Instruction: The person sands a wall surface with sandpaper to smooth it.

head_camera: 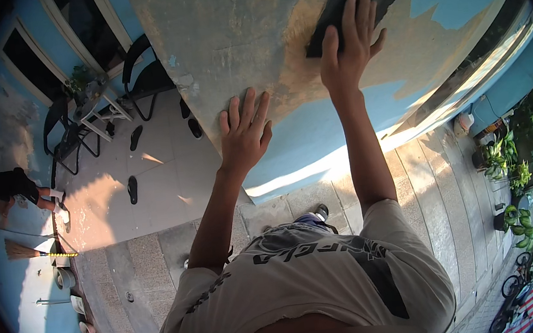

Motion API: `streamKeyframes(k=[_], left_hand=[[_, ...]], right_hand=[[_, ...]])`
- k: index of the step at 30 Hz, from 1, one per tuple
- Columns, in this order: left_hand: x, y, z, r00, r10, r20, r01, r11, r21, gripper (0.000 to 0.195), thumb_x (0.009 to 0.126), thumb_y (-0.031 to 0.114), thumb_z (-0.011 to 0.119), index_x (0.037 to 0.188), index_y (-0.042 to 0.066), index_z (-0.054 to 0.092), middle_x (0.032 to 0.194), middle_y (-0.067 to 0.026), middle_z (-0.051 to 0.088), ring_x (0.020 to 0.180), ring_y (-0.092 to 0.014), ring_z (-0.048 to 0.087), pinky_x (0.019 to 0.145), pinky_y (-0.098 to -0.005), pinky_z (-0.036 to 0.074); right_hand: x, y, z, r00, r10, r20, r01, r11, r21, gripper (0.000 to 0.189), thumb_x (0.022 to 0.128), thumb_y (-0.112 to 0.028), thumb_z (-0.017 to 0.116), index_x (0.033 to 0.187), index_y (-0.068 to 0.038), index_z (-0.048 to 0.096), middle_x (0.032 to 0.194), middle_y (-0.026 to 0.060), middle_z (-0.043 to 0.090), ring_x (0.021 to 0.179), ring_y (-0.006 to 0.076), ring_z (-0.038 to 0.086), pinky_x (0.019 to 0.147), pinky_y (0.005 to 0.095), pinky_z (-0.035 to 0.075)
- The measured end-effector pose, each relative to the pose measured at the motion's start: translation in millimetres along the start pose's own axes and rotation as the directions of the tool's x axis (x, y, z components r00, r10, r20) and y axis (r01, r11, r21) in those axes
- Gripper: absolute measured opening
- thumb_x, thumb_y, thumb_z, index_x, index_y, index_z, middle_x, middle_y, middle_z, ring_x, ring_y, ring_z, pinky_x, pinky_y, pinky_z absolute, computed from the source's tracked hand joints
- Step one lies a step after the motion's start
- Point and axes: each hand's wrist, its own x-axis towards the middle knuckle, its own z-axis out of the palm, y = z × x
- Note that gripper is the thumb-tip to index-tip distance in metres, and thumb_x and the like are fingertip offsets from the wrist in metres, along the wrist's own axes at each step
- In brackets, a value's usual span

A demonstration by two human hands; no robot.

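Observation:
Before me stands a wall point(214, 40) with bare grey-brown plaster and light blue paint along its lower and right parts. My right hand point(352, 47) presses a black sheet point(325, 31), apparently sandpaper, flat against the plaster, fingers stretched over it. An orange-brown patch point(299, 41) shows on the wall beside the sheet. Lower and to the left, my left hand point(246, 132) rests palm-down on the wall near its left corner. Its fingers are spread and hold nothing.
Left of the wall corner are black chairs point(147, 76), a small white table point(94, 104) and loose slippers point(132, 190) on tiles. A person point(18, 190) is at far left, near a broom point(24, 250). Potted plants point(499, 156) line the right side.

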Motion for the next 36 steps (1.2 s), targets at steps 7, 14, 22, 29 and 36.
streamKeyframes(k=[7, 14, 22, 29, 36], left_hand=[[6.4, 4.3, -4.2, 0.996, -0.049, 0.078, 0.052, 0.998, -0.038, 0.062, 0.094, 0.032, 0.062, 0.152, 0.018, 0.044, 0.158, -0.0160, 0.038, 0.134, -0.042, 0.040, 0.108, -0.0541, 0.026], [2.8, 2.7, 0.2, 0.999, -0.035, -0.011, 0.035, 0.999, 0.017, 0.060, 0.095, 0.033, 0.061, 0.151, 0.020, 0.046, 0.154, -0.0152, 0.042, 0.131, -0.041, 0.042, 0.105, -0.0555, 0.028], [5.5, 1.7, -0.4, 0.996, -0.065, 0.064, 0.066, 0.998, -0.018, 0.060, 0.094, 0.033, 0.061, 0.151, 0.020, 0.046, 0.156, -0.0140, 0.040, 0.132, -0.041, 0.040, 0.106, -0.0554, 0.027], [3.9, 5.3, -2.0, 0.998, -0.053, 0.040, 0.053, 0.999, -0.005, 0.060, 0.094, 0.033, 0.062, 0.151, 0.020, 0.047, 0.157, -0.0142, 0.039, 0.132, -0.041, 0.040, 0.106, -0.0558, 0.028], [1.6, 4.0, 1.2, 0.998, -0.046, 0.033, 0.046, 0.999, 0.000, 0.062, 0.093, 0.034, 0.062, 0.152, 0.021, 0.046, 0.158, -0.0132, 0.039, 0.134, -0.040, 0.039, 0.107, -0.0557, 0.028]], right_hand=[[-12.7, -59.8, 4.9, 0.974, -0.181, 0.140, 0.168, 0.981, 0.099, 0.062, 0.092, -0.037, 0.055, 0.146, -0.006, 0.052, 0.157, 0.0221, 0.041, 0.149, 0.0415, 0.031, 0.116, 0.0656, 0.005], [14.5, -16.3, -6.5, 0.997, 0.081, 0.015, -0.082, 0.994, 0.074, 0.055, 0.102, -0.033, 0.042, 0.149, -0.005, 0.048, 0.161, 0.0194, 0.035, 0.151, 0.0402, 0.026, 0.117, 0.0640, 0.002], [-19.9, -33.3, 0.3, 0.947, -0.271, 0.173, 0.269, 0.963, 0.035, 0.052, 0.095, -0.032, 0.051, 0.140, -0.008, 0.059, 0.155, 0.0139, 0.047, 0.146, 0.0352, 0.038, 0.117, 0.0634, -0.001], [-9.1, -60.7, 5.6, 0.960, -0.246, 0.133, 0.231, 0.966, 0.119, 0.055, 0.096, -0.036, 0.048, 0.138, -0.002, 0.059, 0.153, 0.0187, 0.048, 0.146, 0.0399, 0.036, 0.120, 0.0568, 0.000], [-2.4, -47.4, 9.4, 0.997, -0.079, -0.008, 0.079, 0.989, 0.124, 0.053, 0.098, -0.031, 0.046, 0.141, -0.003, 0.057, 0.154, 0.0200, 0.046, 0.147, 0.0391, 0.034, 0.118, 0.0608, 0.000]])
